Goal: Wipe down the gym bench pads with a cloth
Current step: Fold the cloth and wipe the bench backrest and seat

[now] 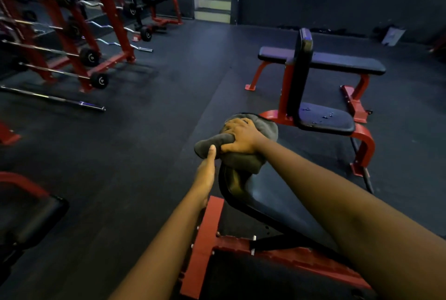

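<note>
A grey cloth point(261, 130) lies bunched over the top end of a black bench pad point(272, 200) on a red frame, right in front of me. My right hand point(241, 135) lies on top of the cloth with fingers curled into its folds, gripping it. My left hand point(206, 174) comes up along the pad's left edge, and its thumb touches the cloth's lower left corner; its other fingers are hidden behind the cloth.
A second red bench with an upright back pad point(299, 75) and a wet seat pad point(325, 118) stands to the right ahead. Behind it is a flat bench point(342, 63). Barbell racks point(72, 34) fill the left. Another dark pad point(36, 220) sits at the lower left.
</note>
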Tool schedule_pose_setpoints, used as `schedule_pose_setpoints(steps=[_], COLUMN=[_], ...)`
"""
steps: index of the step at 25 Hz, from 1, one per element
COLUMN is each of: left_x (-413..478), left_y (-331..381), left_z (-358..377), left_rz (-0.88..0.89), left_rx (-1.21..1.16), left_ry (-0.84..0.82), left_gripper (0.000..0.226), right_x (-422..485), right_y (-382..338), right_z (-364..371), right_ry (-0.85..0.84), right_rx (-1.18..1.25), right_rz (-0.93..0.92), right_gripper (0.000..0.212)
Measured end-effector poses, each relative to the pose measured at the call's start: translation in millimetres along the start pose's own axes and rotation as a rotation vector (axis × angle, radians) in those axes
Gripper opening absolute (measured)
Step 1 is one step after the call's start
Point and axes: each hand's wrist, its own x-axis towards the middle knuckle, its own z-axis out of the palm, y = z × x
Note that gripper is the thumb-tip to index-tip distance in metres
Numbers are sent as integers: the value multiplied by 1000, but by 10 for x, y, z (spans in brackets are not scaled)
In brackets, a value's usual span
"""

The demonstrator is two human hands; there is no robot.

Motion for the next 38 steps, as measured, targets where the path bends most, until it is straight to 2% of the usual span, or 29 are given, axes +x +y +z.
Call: schedule_pose_setpoints(steps=[3,5,8,11,16,19,22,25,26,28,32,38], left_x=[295,421,533,545,582,565,490,345,297,261,365,528], left_y=[217,364,439,432,392,387,387,285,241,135,-157,-538], left_z=[166,354,619,774,824,832,850,1096,1245,1559,1972,2864], left_rz=[-11,-45,-50,41,74,61,155,405,495,564,610,681], left_rx=[220,315,584,870,938,925,1013,1275,1350,1432,1580,1702], left_ry=[-79,-75,95,273,340,299,310,352,337,230,100,-279], left_gripper=[95,88,81,76,71,72,70,64,62,61,60,64], right_x=[152,252,310,283,344,298,179,52,-14,-198,-764,-1692], right_y=[282,491,892,1289,1186,1282,1440,1542,1598,1765,2244,3151], right_z=[-55,-44,60,198,156,183,250,320,331,376,598,1069], right_ry=[16,10,8,-23,9,8,13,10,12,20,-8,-44], right_rx=[63,133,311,493,405,467,519,534,534,529,529,512], right_rz=[12,13,51,67,-48,-14,40,80,102,143,253,429], right_gripper=[76,77,77,60,64,58,51,55,55,54,51,45])
